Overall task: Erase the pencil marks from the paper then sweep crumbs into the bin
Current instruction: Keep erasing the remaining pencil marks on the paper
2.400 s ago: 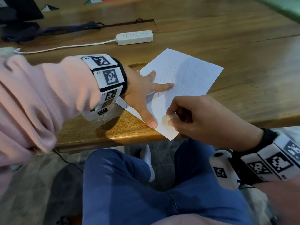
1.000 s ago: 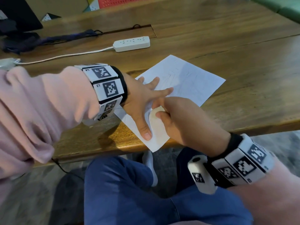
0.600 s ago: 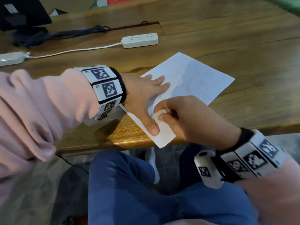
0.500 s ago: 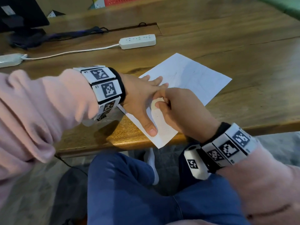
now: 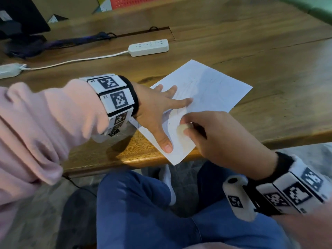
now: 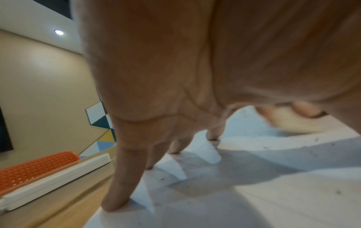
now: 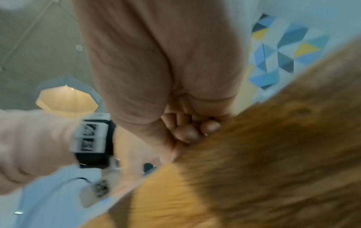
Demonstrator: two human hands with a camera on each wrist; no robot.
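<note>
A white sheet of paper (image 5: 212, 90) with faint pencil lines lies at an angle on the wooden table (image 5: 269, 60), its near corner over the table edge. My left hand (image 5: 158, 112) lies flat on the sheet with fingers spread, thumb pointing toward me. My right hand (image 5: 203, 130) pinches a white eraser (image 5: 181, 128) and presses it on the paper just right of the left thumb. In the left wrist view the spread fingers (image 6: 121, 185) press the paper (image 6: 273, 192), dark crumbs (image 6: 265, 147) dot it, and the blurred eraser (image 6: 293, 123) shows beyond.
A white power strip (image 5: 149, 47) with its cord lies behind the paper. A dark monitor base (image 5: 19, 24) and dark cloth sit at the far left. An orange perforated item (image 6: 35, 168) shows beyond the strip in the left wrist view. My blue-trousered legs (image 5: 143, 212) are below the table edge.
The right hand has been rubbing the eraser back and forth over the near part of the sheet, now drawn back toward me. The left hand has stayed flat on the paper.
</note>
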